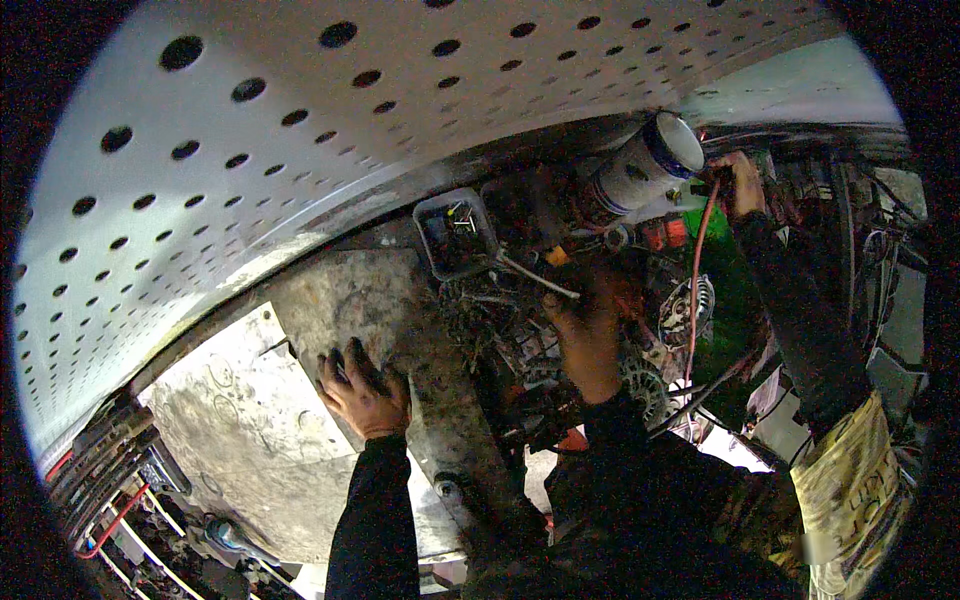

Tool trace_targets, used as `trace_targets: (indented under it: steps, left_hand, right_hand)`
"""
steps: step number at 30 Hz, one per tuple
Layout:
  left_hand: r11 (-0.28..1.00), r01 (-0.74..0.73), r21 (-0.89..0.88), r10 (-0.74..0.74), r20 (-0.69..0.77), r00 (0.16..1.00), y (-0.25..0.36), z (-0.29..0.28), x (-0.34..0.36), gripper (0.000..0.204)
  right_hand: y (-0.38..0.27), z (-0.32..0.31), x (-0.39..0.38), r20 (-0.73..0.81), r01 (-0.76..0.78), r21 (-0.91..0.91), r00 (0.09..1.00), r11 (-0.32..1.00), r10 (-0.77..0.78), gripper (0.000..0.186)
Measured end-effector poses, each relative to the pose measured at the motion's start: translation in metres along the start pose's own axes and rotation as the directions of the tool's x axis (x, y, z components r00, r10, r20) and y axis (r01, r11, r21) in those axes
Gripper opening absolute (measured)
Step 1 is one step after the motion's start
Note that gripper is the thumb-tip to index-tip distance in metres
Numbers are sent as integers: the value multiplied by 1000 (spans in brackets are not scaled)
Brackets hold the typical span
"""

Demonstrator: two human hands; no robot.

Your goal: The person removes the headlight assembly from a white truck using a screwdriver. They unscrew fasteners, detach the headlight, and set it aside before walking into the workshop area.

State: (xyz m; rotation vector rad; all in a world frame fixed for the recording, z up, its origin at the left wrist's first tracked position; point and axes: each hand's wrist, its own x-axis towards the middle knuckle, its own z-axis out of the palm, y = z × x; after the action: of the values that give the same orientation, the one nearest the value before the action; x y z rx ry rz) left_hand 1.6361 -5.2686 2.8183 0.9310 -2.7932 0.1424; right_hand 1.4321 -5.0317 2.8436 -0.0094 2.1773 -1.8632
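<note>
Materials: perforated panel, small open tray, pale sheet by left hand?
Perforated panel: probably painted metal, satin light grey, going by its soft sheen and regular round holes.
Small open tray: likely moulded plastic, smooth, given the rounded corners and thin rim.
Pale sheet: metal or card, can't tell; worn finish, with dark stains and ring marks.

I count three bare hands and one workbench, with one pale sheet on it. There's one open plastic tub, one cylindrical can, one thin pale rod, one long red cable, one yellow printed cloth and one perforated panel. At least two finned round housings show; the jumbled metal parts defeat my counting.
</note>
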Motion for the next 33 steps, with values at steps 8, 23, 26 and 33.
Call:
trace_targets:
  steps: [8, 23, 26, 33]
  left_hand:
    - [999, 44, -27, -44, 16, 999, -4, -9, 0, 68]
    - [1000, 26, -12, -26, 3, 1000, -7, -4, -3, 65]
    - [999, 39, -1, -39, 6, 999, -6, -1, -4, 65]
    - [1000, 0, -10, 0, -33, 999, -6, 3, -7, 67]
  right_hand:
    - [-42, -1, 34, 199, 81, 71, 975, 994, -94, 54]
    - [-39, 88, 104, 521, 523, -556, 825, 646, -219, 48]
    - [-35, 90, 105, 484, 534, -555, 831, 638, -274, 50]
    - [-61, 38, 55, 314, 524, -331, 845, 785, -432, 73]
